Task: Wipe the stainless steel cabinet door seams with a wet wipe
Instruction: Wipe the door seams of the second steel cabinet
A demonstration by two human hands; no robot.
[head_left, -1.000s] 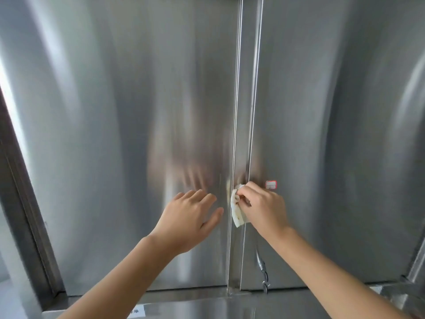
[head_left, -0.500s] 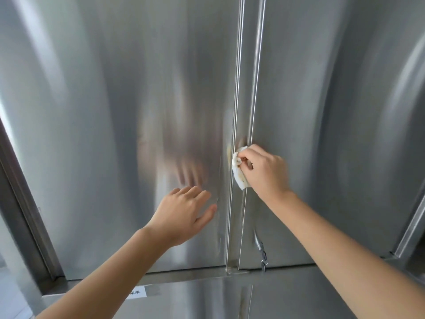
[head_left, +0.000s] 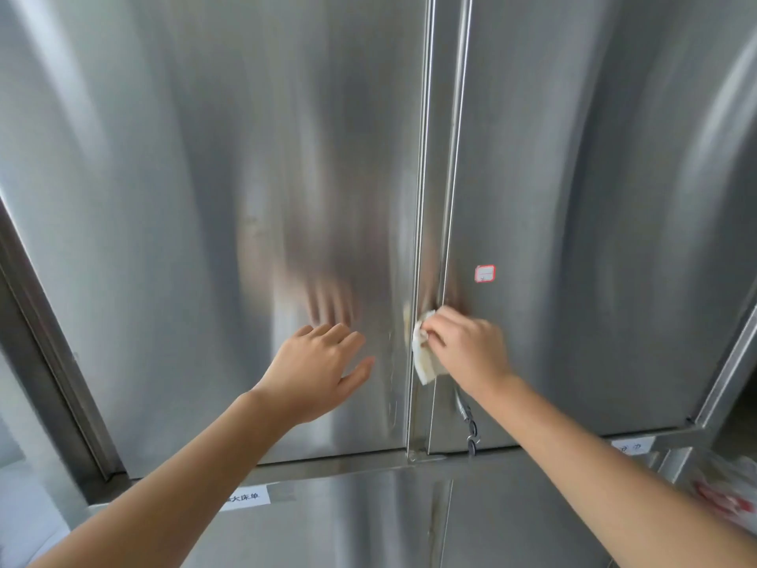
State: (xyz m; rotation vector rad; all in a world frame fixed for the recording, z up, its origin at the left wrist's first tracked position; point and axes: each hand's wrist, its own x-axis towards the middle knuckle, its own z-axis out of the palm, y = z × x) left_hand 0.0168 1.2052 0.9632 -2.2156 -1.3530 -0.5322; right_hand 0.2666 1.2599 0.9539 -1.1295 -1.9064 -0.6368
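Two tall stainless steel cabinet doors fill the view, the left door (head_left: pixel 205 239) and the right door (head_left: pixel 594 198), with a vertical seam (head_left: pixel 434 157) between them. My right hand (head_left: pixel 471 350) grips a folded white wet wipe (head_left: pixel 422 358) and presses it against the seam low on the doors. My left hand (head_left: pixel 319 371) lies flat on the left door beside the seam, fingers straight and spread.
A small red-edged sticker (head_left: pixel 485 273) sits on the right door above my right hand. A metal latch with a chain (head_left: pixel 469 420) hangs near the seam's lower end. Below the doors run a steel ledge with a white label (head_left: pixel 245 497) and more doors.
My right hand slid the wipe up the seam half a second ago and has since come back down below the red sticker. My left hand stayed flat on the left door.
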